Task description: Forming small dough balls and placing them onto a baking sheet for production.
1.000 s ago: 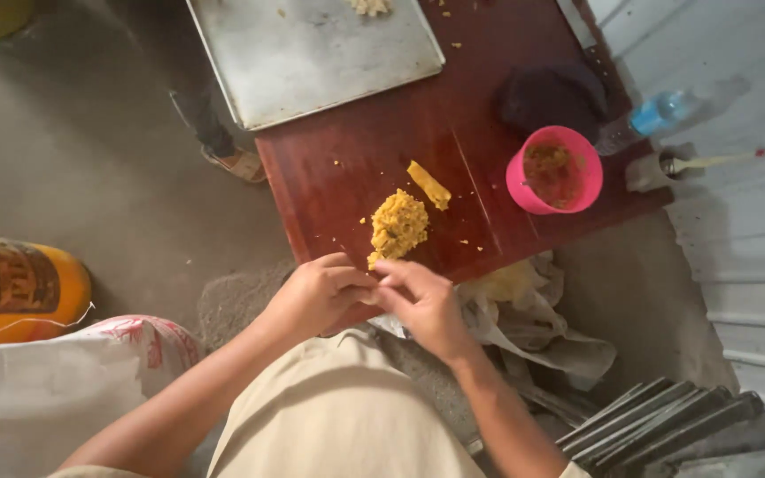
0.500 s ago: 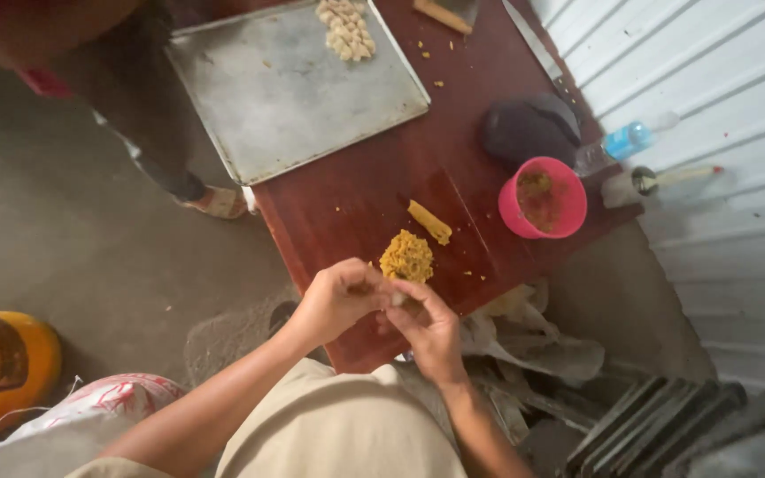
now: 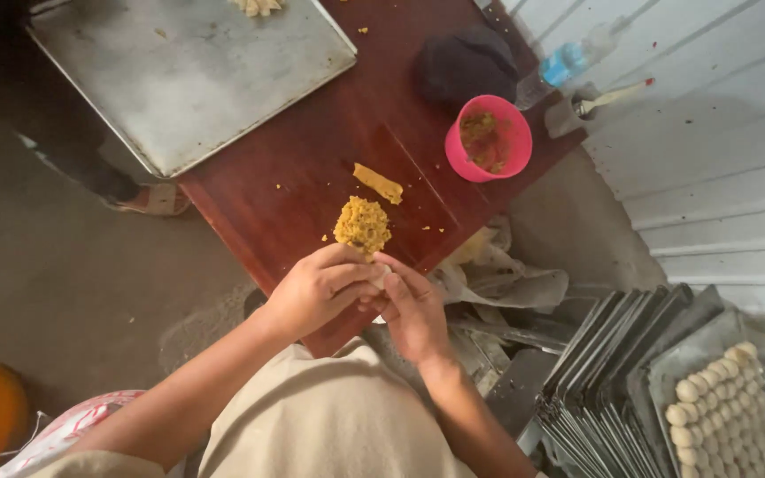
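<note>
My left hand (image 3: pixel 319 288) and my right hand (image 3: pixel 411 305) meet at the near edge of a dark red wooden table (image 3: pixel 312 168). The fingers of both close together on a small piece of pale dough (image 3: pixel 379 276), mostly hidden between them. Just beyond my fingertips sits a crumbly yellow mound of filling (image 3: pixel 362 225). A flat yellow strip (image 3: pixel 378 183) lies a little farther out. A pink bowl (image 3: pixel 489 139) with yellowish filling stands to the right.
A large metal baking tray (image 3: pixel 188 71) covers the table's far left, with pale pieces at its top edge. A dark cloth (image 3: pixel 465 62), a plastic bottle (image 3: pixel 567 62) and a cup with a brush (image 3: pixel 573 113) stand at right. Stacked trays (image 3: pixel 630 381), one holding dough balls (image 3: pixel 719 407), stand lower right.
The view has shifted so that the table sits more to the right, and stacked trays appear. My hands stay joined at the table edge, working the small piece.
</note>
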